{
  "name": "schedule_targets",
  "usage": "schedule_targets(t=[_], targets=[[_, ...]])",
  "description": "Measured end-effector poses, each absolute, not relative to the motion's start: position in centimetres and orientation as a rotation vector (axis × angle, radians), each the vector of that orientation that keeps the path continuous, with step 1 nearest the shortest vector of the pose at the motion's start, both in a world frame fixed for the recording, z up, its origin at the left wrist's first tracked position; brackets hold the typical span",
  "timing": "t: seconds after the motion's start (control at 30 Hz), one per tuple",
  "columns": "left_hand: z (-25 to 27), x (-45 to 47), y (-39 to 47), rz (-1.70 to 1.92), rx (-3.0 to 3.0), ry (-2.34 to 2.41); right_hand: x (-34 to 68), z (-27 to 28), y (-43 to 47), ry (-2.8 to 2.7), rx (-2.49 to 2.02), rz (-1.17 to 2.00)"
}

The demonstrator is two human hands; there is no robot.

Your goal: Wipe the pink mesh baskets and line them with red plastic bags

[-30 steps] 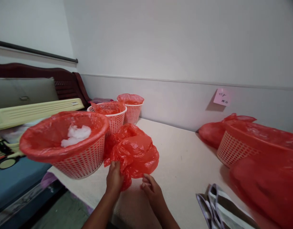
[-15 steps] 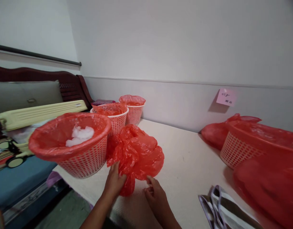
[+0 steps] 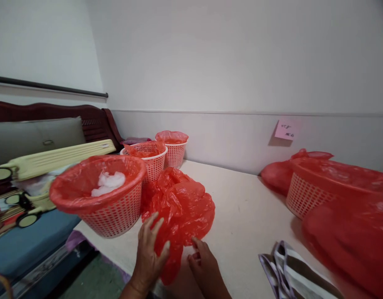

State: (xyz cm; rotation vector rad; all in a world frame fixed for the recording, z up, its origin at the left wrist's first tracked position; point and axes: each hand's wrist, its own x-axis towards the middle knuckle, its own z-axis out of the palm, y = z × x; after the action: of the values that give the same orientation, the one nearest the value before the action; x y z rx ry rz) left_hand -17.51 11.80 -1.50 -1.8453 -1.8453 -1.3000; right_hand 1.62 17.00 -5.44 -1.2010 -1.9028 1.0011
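A crumpled red plastic bag (image 3: 185, 203) lies on the white-covered surface in front of me. My left hand (image 3: 149, 251) is open at the bag's near left side, fingers spread and thumb apart. At its near right edge is my right hand (image 3: 204, 263), fingers loosely curled with a gap to the thumb; I see nothing held in it. Left of the bag stands a large basket (image 3: 115, 218) lined with red plastic, with white fluffy material (image 3: 109, 182) inside. Behind it are two smaller lined baskets, a middle one (image 3: 154, 166) and a far one (image 3: 175, 154).
To the right are another lined basket (image 3: 306, 195) and bulging red bags (image 3: 337, 245). Striped cloth (image 3: 299, 270) lies near the front. A pink note (image 3: 284, 131) is on the wall. At left, a pale yellow wheeled item (image 3: 65, 158) rests on a bed (image 3: 38, 245).
My left hand has spread its fingers and come off the bag's gathered part. The bag has flattened, its near end reaching closer to me. My right hand has barely moved. The view has shifted slightly.
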Motion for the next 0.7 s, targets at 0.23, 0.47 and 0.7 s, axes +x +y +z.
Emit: schedule_targets(t=[0.23, 0.47, 0.7], targets=[[-5.4, -14.7, 14.5, -0.655, -2.311, -2.271, 2.4, -6.8, 17.4, -1.916, -1.206, 0.895], [-7.2, -13.9, 18.2, -0.579, -2.193, -2.475, 2.2, -5.7, 17.5, -1.983, -1.260, 0.889], [-6.6, -13.9, 20.4, -0.676, -2.097, -2.492, 2.7, -5.4, 17.8, -2.055, -1.274, 0.873]])
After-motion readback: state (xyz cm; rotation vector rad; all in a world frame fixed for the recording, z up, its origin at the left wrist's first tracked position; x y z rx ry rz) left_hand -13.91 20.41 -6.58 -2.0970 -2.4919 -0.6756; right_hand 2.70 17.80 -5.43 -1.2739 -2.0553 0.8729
